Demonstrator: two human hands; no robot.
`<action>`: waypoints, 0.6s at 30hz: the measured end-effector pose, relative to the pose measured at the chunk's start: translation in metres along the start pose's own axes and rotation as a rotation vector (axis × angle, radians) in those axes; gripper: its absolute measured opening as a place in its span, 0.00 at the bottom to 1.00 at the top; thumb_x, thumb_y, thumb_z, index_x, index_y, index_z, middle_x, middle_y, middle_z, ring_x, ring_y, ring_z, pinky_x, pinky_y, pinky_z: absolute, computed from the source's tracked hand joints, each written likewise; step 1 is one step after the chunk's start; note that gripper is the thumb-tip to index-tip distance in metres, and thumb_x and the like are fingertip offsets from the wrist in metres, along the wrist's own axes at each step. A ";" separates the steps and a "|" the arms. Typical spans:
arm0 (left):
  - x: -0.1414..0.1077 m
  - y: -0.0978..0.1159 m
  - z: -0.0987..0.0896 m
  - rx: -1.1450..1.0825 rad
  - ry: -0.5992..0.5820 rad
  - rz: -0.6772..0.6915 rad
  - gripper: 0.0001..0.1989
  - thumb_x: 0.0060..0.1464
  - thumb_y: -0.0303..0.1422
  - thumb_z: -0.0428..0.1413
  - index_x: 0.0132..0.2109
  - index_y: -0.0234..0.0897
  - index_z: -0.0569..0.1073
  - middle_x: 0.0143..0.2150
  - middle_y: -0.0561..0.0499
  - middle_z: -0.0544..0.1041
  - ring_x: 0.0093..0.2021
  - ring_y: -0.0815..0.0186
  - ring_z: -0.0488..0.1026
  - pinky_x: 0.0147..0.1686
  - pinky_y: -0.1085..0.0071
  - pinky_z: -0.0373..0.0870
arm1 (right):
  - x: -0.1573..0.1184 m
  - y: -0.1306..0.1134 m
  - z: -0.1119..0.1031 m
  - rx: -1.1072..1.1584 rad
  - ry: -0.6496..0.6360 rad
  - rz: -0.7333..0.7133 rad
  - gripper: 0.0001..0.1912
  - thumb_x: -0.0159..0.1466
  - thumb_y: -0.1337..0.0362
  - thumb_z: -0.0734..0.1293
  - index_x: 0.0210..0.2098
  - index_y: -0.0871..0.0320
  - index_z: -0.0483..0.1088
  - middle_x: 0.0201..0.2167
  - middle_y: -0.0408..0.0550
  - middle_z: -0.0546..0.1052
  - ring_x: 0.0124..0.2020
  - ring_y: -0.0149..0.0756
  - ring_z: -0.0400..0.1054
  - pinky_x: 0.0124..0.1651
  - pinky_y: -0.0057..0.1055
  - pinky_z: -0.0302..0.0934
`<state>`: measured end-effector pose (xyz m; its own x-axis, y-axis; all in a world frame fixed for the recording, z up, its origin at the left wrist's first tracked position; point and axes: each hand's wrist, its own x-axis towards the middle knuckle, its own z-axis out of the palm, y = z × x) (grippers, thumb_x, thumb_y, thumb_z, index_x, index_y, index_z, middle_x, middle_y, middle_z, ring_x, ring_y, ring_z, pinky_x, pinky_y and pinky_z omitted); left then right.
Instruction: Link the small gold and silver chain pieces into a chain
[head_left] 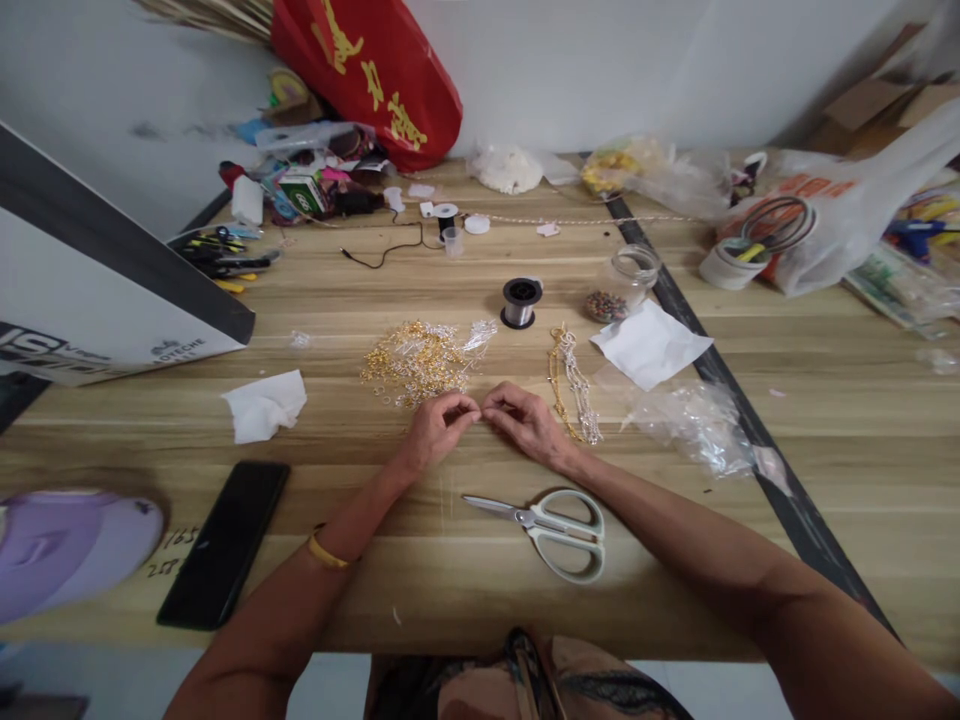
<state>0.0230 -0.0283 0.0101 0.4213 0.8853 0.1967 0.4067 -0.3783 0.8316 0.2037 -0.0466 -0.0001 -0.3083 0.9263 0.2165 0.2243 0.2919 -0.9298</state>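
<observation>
My left hand [441,430] and my right hand [523,424] meet fingertip to fingertip above the table, both pinched. Whatever is between the fingers is too small to make out. Just beyond my left hand spreads a pile of gold and silver jewelry findings [412,362]. Gold and silver chains [576,390] lie to the right of my right hand. Nearer to me, scissors with pale green handles [551,528] rest on the wood, blades pointing left. Behind the hands stands a black spool of thin wire or thread [520,303].
A black phone [223,545] and a purple object [75,550] lie at left, below a white box [112,290]. A crumpled tissue [266,405], a jar of beads [626,285], white paper [652,345] and clear plastic bags [697,425] surround the work. A red bag [375,80] leans behind.
</observation>
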 end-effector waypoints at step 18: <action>0.000 -0.004 0.002 0.076 0.085 0.156 0.04 0.52 0.28 0.55 0.31 0.35 0.74 0.29 0.49 0.76 0.31 0.67 0.72 0.33 0.72 0.69 | 0.004 -0.002 0.002 0.236 -0.069 0.145 0.16 0.62 0.52 0.63 0.32 0.59 0.64 0.27 0.42 0.66 0.27 0.28 0.62 0.31 0.27 0.61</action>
<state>0.0228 -0.0272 0.0059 0.4155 0.8326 0.3663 0.4032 -0.5295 0.7464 0.2004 -0.0438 0.0020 -0.3528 0.9336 0.0626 0.0521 0.0864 -0.9949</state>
